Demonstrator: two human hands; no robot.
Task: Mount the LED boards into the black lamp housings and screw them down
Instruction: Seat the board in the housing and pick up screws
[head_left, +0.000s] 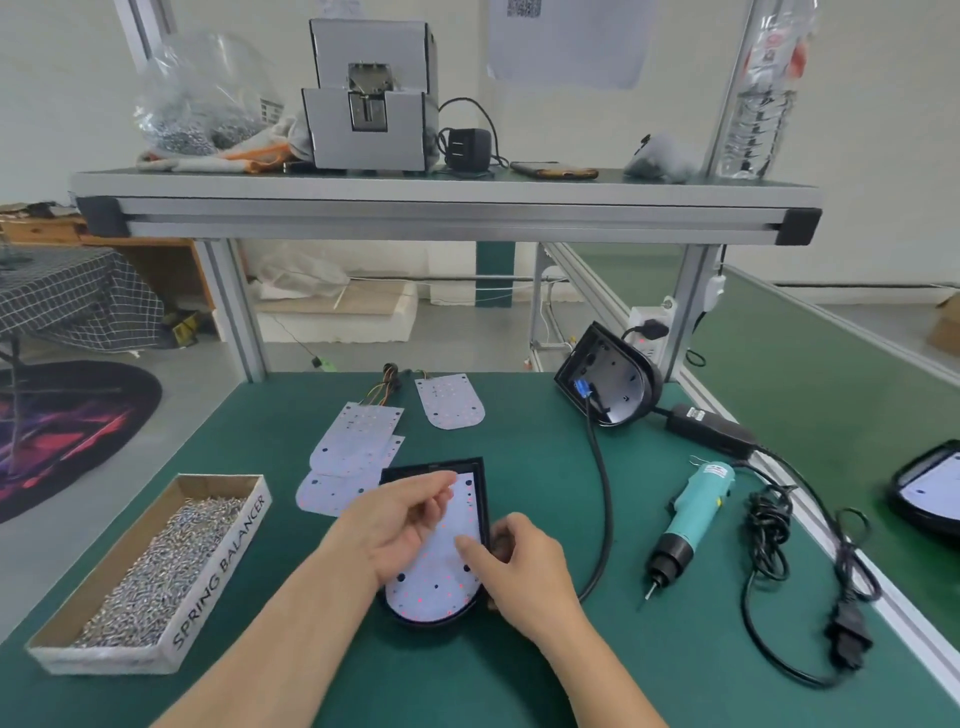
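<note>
A black lamp housing (482, 486) lies flat on the green mat in front of me, with a white LED board (434, 587) seated inside it. My left hand (400, 525) hovers over the board's left half, palm turned up and fingertips pinched together; whether they hold anything is hidden. My right hand (524, 577) grips the housing's right edge, its thumb pressing on the board. Three spare LED boards (353, 436) lie just beyond, one with coloured wires. Another black housing (610, 382) leans upright at the back right.
A cardboard box of screws (156, 571) sits at the left. A teal electric screwdriver (691, 519) lies to the right with its cable and power brick (711, 431). Another housing with a board (924, 488) rests at the far right edge. A shelf (447, 208) spans overhead.
</note>
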